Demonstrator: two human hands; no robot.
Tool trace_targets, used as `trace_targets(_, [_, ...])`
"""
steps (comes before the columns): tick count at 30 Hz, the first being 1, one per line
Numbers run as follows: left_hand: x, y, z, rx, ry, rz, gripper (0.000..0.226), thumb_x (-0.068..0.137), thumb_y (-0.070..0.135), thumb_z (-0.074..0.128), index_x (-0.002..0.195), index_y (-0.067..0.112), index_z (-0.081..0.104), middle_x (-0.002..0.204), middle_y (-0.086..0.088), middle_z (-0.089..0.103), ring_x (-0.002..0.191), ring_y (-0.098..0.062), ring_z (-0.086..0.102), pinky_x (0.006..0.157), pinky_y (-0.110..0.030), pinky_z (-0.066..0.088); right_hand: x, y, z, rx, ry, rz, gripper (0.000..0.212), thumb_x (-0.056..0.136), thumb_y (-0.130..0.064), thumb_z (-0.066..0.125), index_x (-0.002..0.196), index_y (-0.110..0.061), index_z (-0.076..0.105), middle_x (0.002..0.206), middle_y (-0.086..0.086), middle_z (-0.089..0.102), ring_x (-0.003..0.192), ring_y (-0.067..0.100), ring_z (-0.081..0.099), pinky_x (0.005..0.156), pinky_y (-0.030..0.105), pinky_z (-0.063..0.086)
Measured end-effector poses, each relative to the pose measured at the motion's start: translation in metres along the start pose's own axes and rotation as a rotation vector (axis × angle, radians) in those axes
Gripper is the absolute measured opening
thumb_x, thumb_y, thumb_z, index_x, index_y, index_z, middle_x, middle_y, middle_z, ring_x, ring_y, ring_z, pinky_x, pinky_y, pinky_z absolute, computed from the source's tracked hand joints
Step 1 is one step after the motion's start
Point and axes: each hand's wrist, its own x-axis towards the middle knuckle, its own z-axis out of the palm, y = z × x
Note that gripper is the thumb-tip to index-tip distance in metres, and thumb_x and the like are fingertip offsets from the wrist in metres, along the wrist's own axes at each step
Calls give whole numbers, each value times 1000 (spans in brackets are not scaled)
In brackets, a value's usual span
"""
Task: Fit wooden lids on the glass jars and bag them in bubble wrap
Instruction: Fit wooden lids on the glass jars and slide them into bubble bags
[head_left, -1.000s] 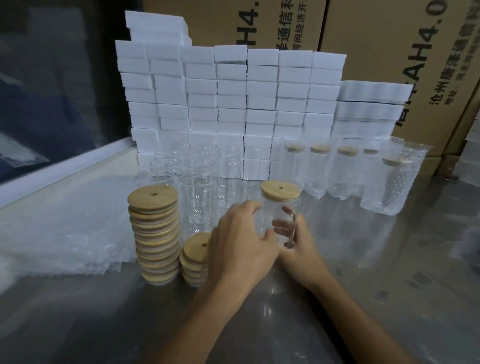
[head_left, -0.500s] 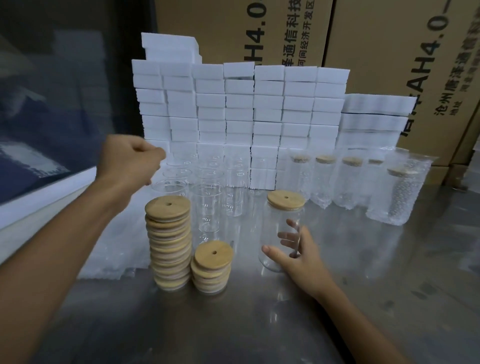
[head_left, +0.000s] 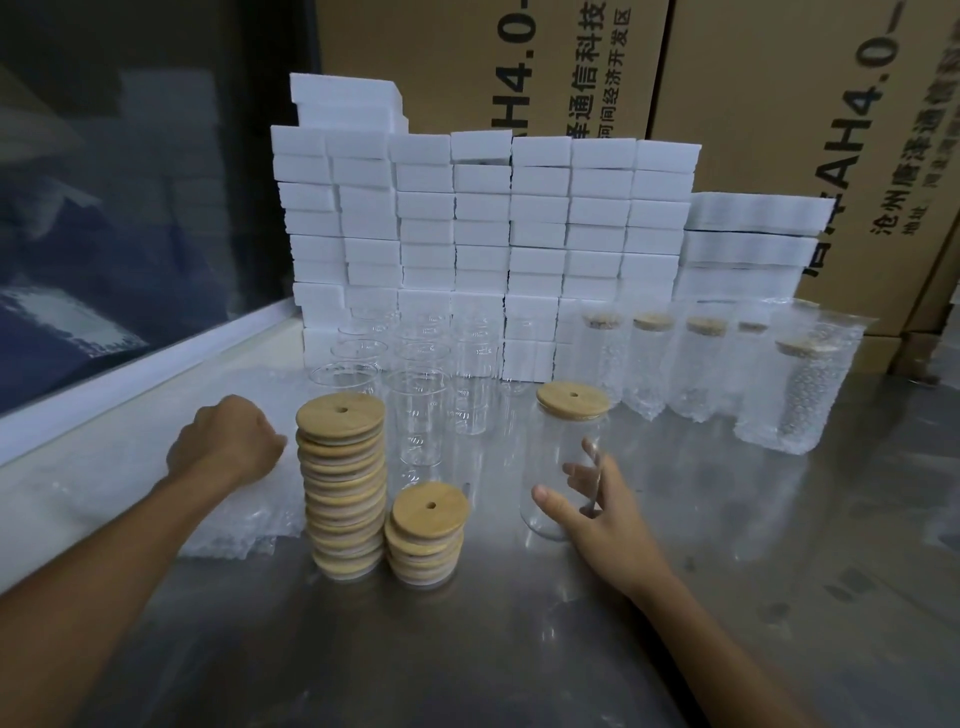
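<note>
Fingers (head_left: 576, 474) of the right hand (head_left: 605, 512) curl loosely round the lower half of the lidded jar (head_left: 563, 467), thumb on its near side, the rest seen through the glass. That jar stands upright, long axis vertical, mouth up and capped by a wooden lid (head_left: 572, 399), about mid-table just right of the lid stacks. The left hand (head_left: 226, 441) is a closed fist, knuckles down on the bubble wrap sheets (head_left: 228, 525) by the table's left edge (whether it pinches a sheet I cannot tell). Beside it rise 2 stacks of lids: a tall stack (head_left: 343, 483) and a short stack (head_left: 427, 535), every disc flat, hole upward. Behind them stand open jars (head_left: 418, 415), upright, too clear to count. Toward the far right edge stand 5 bagged jars (head_left: 800, 395), lidded. White foam blocks (head_left: 483, 234) and cartons (head_left: 779, 104) back the table (head_left: 779, 597).
</note>
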Motion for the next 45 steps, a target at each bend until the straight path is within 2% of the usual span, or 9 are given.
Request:
trace_targets(3, [-1, 6, -7, -114, 136, -25, 28, 93, 22, 61, 74, 3, 67, 75, -16, 64, 67, -33, 56, 64, -35, 43, 1, 3, 0, -47, 45, 7, 90, 77, -56, 71, 154, -28, 32, 141, -5, 51, 129, 6, 48, 75, 1, 43])
trace_targets(7, [-8, 27, -29, -281, 419, 52, 21, 95, 18, 53, 89, 4, 67, 83, -16, 60, 74, -32, 49, 69, -40, 42, 1, 2, 0, -118, 186, -6, 82, 88, -40, 74, 156, -22, 31, 142, -5, 48, 123, 9, 49, 97, 25, 42])
trace_targets(13, [-33, 80, -61, -505, 644, 448, 17, 95, 19, 52, 94, 9, 66, 93, -10, 65, 79, -21, 54, 68, -32, 40, -3, -13, -5, -52, 440, -125, 49, 91, -34, 72, 133, -27, 49, 122, -8, 57, 107, 5, 56, 89, 31, 48])
trace_targets(18, [-82, 124, -48, -545, 643, 831, 13, 95, 14, 52, 91, 8, 63, 89, -8, 62, 77, -29, 56, 66, -44, 47, -9, -25, -3, 4, 425, -235, 18, 96, -34, 65, 113, -31, 58, 102, -11, 65, 96, 4, 61, 80, 31, 52])
trace_targets(23, [-130, 148, -1, -544, 461, 984, 8, 95, 10, 52, 93, 9, 59, 88, -5, 57, 71, -25, 53, 61, -43, 47, -11, -29, -3, 3, 446, -353, 24, 93, -49, 52, 107, -33, 61, 94, -19, 67, 93, 0, 63, 78, 16, 47])
trace_targets(28, [-149, 150, 51, -384, 200, 955, 6, 92, 9, 53, 95, 14, 56, 96, -1, 53, 76, -28, 57, 59, -37, 44, -10, -29, -6, 146, 358, -448, 33, 92, -53, 47, 116, -34, 59, 92, -3, 71, 88, 13, 68, 80, 22, 51])
trace_targets(32, [-156, 138, 85, -289, 50, 924, 14, 88, 16, 55, 102, 17, 57, 106, 5, 50, 87, -24, 57, 65, -38, 47, -10, -31, -3, 68, 348, -425, 18, 87, -49, 61, 102, -39, 59, 82, -23, 69, 77, -2, 66, 70, 11, 48])
trace_targets(36, [-160, 130, 113, -246, -101, 862, 8, 83, 19, 56, 90, 21, 55, 103, 12, 43, 86, -19, 55, 63, -32, 39, -6, -23, -3, -123, 437, -373, 17, 95, -19, 69, 84, -31, 63, 73, -11, 69, 73, 5, 67, 66, 27, 53])
trace_targets(45, [-156, 137, 117, -1222, -239, 253, 24, 78, 46, 57, 81, 23, 61, 76, 4, 67, 68, -16, 62, 62, -28, 45, -4, -20, 0, -315, 369, -453, 24, 95, -16, 70, 72, -16, 64, 66, -10, 56, 61, 10, 55, 56, 31, 44])
